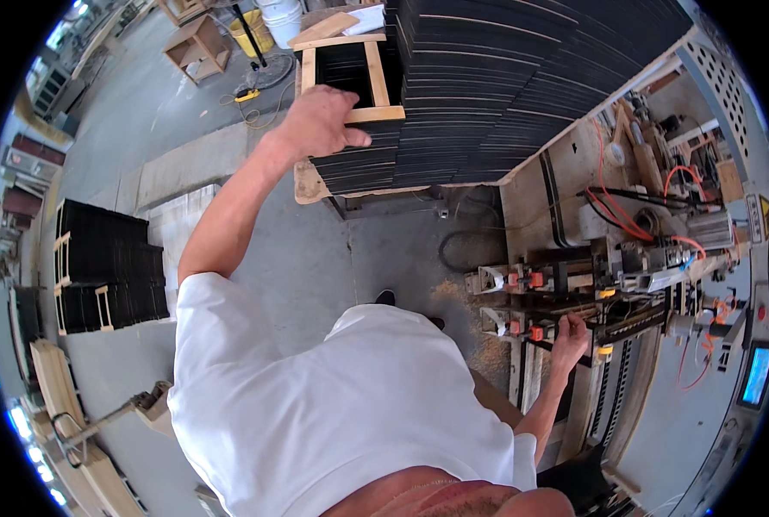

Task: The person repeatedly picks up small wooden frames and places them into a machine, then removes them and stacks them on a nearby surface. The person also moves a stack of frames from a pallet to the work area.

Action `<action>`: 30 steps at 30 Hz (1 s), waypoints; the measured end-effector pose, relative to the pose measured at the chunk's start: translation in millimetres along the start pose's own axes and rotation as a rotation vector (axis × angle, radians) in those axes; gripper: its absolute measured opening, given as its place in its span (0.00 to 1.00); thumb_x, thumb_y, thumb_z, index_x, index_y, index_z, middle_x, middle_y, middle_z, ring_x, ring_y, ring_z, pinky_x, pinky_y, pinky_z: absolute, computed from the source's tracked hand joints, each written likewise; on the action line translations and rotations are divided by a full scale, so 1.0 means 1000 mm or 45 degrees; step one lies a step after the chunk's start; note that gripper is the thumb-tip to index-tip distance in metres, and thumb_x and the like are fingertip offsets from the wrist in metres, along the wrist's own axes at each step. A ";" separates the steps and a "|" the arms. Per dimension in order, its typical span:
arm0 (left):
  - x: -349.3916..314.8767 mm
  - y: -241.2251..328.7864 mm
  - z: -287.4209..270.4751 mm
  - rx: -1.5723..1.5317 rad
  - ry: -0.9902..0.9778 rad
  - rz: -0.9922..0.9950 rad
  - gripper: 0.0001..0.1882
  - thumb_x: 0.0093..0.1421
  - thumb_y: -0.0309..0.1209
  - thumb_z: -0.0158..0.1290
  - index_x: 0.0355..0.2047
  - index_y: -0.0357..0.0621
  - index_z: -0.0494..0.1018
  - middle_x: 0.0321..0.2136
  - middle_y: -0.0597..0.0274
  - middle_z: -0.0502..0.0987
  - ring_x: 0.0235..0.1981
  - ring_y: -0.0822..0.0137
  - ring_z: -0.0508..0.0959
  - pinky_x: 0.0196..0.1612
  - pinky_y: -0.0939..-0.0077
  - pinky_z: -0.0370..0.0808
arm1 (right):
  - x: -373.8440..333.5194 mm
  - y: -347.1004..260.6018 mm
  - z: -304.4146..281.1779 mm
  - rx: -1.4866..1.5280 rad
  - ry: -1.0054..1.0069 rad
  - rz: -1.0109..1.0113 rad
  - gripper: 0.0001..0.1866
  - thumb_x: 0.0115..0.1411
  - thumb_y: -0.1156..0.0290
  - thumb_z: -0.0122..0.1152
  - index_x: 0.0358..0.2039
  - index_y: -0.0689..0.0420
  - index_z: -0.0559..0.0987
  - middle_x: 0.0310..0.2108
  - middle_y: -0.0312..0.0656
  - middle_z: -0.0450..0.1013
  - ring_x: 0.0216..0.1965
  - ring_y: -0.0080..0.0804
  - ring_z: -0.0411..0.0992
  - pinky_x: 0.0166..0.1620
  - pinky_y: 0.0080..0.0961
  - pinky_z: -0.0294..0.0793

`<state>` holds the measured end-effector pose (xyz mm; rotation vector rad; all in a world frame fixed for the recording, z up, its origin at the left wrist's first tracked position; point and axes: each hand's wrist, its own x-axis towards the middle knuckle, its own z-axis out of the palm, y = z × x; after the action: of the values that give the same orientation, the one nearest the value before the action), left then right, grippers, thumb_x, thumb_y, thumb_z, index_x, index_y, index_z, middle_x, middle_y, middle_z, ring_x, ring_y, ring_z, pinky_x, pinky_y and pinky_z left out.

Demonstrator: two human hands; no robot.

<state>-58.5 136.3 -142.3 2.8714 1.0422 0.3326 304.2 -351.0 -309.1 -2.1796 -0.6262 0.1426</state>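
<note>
My left hand (320,122) reaches to the near left corner of a pale wooden frame (378,113) on top of a stack of black sheets or panels (453,95). Its thumb and fingers are spread apart around the near rail, and the hand covers that corner. On the right, my right hand (570,339) is at the near part of a machine with clamps (535,332). Its fingers are bent together beside a thin strip on the machine. Whatever they pinch, if anything, is too small to make out.
More black pieces with pale wooden rails (113,267) stand at left. Behind the stack are a yellow bucket (251,34) and a small wooden cabinet (197,49). Orange hoses (617,215) cross the machine. Sawdust (458,297) lies by my feet, and a lit screen (756,375) is far right.
</note>
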 end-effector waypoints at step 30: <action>0.024 0.002 0.012 -0.239 -0.229 0.141 0.38 0.48 0.30 0.63 0.58 0.31 0.61 0.47 0.42 0.74 0.50 0.52 0.75 0.54 0.65 0.69 | -0.171 0.104 -0.141 -0.367 0.409 0.561 0.12 0.53 0.67 0.62 0.38 0.57 0.79 0.31 0.51 0.77 0.35 0.49 0.76 0.38 0.39 0.74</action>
<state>-36.4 150.4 -149.8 2.7347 0.7803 0.1639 239.4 -587.3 -317.5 -2.5207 0.0239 -0.0728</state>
